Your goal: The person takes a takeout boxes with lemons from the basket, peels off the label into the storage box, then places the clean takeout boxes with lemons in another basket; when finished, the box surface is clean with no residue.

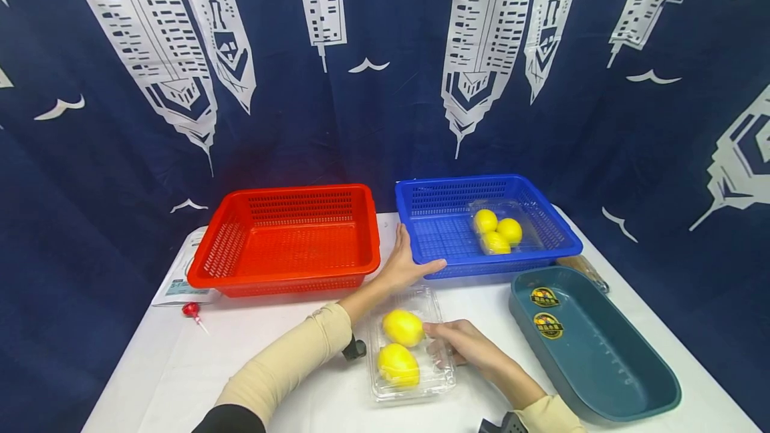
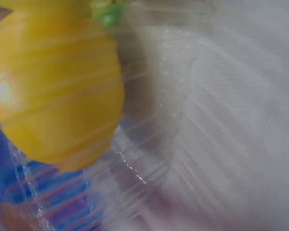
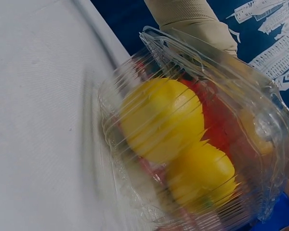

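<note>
A: Well, in the head view the clear plastic clamshell box [image 1: 412, 346] lies low in the middle of the frame on the white table [image 1: 240, 353], with two yellow lemons [image 1: 402, 346] inside. The person's right hand [image 1: 466, 346] rests against the box's right edge, fingers stretched toward the upper lemon. The left hand [image 1: 404, 262] lies at the box's far end, fingers straight and together, thumb apart, just below the blue perforated plastic basket [image 1: 442, 236].

B: And the baskets?

A: The blue one, right of centre, already holds a second clear box of three lemons [image 1: 496, 231]. The red perforated plastic basket [image 1: 289, 239] sits left of it; a dark teal oblong tray [image 1: 592, 346] fills the lower right.

B: The left wrist view?

A: Blurred: one lemon [image 2: 55, 91] upper left behind ribbed plastic. No fingers show, so their state cannot be told there.

B: Right wrist?

A: Both lemons [image 3: 183, 149] through the clamshell [image 3: 260, 125], centre right.

B: Which step, then?

A: Probably steadying the filled box; next would call for a firm two-sided grip.
</note>
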Demonstrator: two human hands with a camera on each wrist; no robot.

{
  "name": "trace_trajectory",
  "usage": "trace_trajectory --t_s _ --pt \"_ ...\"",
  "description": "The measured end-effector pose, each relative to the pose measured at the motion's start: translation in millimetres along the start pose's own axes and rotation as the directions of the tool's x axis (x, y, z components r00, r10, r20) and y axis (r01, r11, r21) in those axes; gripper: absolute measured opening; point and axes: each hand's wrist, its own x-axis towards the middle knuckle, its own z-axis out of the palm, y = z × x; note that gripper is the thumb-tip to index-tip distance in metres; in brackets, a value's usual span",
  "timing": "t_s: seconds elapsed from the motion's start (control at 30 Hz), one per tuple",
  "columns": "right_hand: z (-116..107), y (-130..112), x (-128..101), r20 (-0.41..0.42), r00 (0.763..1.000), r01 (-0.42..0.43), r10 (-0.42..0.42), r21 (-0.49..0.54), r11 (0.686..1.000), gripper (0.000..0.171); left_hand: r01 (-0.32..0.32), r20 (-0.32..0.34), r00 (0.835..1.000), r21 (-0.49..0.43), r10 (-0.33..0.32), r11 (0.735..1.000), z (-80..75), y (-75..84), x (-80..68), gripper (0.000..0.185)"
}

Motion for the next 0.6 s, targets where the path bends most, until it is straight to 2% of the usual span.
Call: trace_trajectory --t_s 0.37,0.6 --pt "-0.6 -1.7 -3.8 -0.005 1.000 -0.003 0.003 -0.006 1.000 0.071 0.003 -0.014 1.000 -0.077 -0.004 0.997 3.0 1.2 1.9 0.124" --pt "0.4 -0.8 -9.0 -0.004 1.000 -0.012 0.012 0.029 1.000 0.070 0.014 -0.060 0.998 -0.126 -0.021 0.992 3.2 0.0 2.4 0.123"
